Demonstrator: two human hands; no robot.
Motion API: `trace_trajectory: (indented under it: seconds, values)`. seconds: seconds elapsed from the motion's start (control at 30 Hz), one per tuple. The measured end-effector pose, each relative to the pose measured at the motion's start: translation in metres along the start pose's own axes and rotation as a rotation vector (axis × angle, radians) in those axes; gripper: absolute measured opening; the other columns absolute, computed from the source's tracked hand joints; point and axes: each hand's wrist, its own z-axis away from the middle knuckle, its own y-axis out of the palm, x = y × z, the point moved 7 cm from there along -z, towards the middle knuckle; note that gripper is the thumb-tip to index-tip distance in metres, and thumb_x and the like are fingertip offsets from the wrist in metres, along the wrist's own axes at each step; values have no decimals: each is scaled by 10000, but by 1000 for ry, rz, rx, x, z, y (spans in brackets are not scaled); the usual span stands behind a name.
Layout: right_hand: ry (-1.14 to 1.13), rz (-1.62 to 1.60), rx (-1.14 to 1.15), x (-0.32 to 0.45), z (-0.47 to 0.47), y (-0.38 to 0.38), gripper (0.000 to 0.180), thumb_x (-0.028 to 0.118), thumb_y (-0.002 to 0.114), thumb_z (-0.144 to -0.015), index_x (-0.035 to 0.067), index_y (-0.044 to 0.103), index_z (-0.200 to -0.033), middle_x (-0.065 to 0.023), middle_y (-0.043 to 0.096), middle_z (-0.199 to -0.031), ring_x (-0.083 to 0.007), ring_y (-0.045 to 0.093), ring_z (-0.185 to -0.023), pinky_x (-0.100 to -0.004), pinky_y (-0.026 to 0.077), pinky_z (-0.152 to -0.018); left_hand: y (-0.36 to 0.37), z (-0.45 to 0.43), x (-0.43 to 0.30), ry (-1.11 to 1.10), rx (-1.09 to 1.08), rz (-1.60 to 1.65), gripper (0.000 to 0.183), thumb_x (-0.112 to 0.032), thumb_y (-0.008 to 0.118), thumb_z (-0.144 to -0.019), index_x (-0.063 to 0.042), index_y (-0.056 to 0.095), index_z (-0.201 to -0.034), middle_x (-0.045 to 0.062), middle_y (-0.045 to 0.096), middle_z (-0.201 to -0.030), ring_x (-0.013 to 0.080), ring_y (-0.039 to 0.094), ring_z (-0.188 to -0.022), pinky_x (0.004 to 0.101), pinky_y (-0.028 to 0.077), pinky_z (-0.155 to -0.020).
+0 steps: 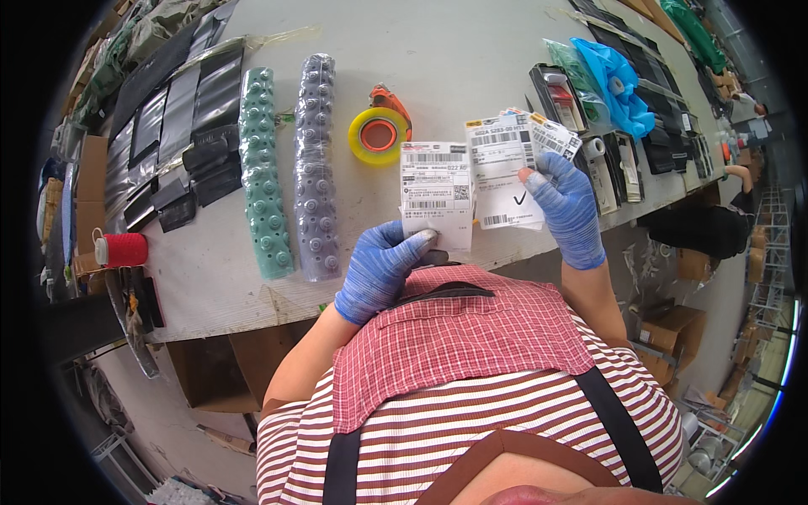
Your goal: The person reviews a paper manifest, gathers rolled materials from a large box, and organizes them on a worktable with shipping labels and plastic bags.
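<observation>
My left hand (382, 268), in a blue knit glove, pinches a white shipping label (435, 189) by its lower edge. Fanned out in my right hand (564, 208), gloved the same way, is a stack of printed labels (502, 164); the front one bears a tick mark. Both sets are held up over the near edge of the table, side by side. Beyond the left label lies a yellow tape roll (358, 140) on an orange tape dispenser (394, 104). Further left, a rolled green suction-cup mat (265, 177) and a rolled grey-purple one (317, 170) lie in clear wrap.
Black plastic mailing bags (218, 95) lie at the left of the white table (435, 38), near a red spool of twine (125, 250). On the right are black boxes (555, 95), a blue plastic bag (615, 85) and more black bags (656, 113). Another person's arm (740, 173) shows far right.
</observation>
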Motion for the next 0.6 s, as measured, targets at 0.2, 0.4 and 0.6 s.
trace_trajectory:
  seconds: [0.2, 0.4, 0.6]
  values:
    - [-225, -144, -260, 23, 2, 10, 201, 56, 592, -900, -8, 659, -1078, -23, 631, -860, -47, 538, -724, -208, 456, -661, 2, -3, 1, -10, 12, 18, 294, -109, 684, -885, 85, 615, -1094, 156, 673, -1005, 239, 689, -862, 343, 577, -822]
    - [-165, 131, 135, 2, 7, 32, 221, 38, 524, -887, -19, 696, -1012, -30, 650, -767, -60, 535, -622, -228, 458, -579, 0, -5, 3, -41, 12, -8, 296, -110, 685, -884, 88, 614, -1092, 155, 673, -997, 232, 690, -860, 341, 576, -817]
    - [-68, 6, 256, 4, 10, 56, 193, 142, 715, -855, -12, 677, -966, -37, 670, -873, -73, 580, -809, -226, 489, -714, 5, -3, 0, -48, 27, -25, 314, -108, 684, -883, 98, 604, -1105, 161, 676, -987, 230, 692, -865, 333, 576, -815]
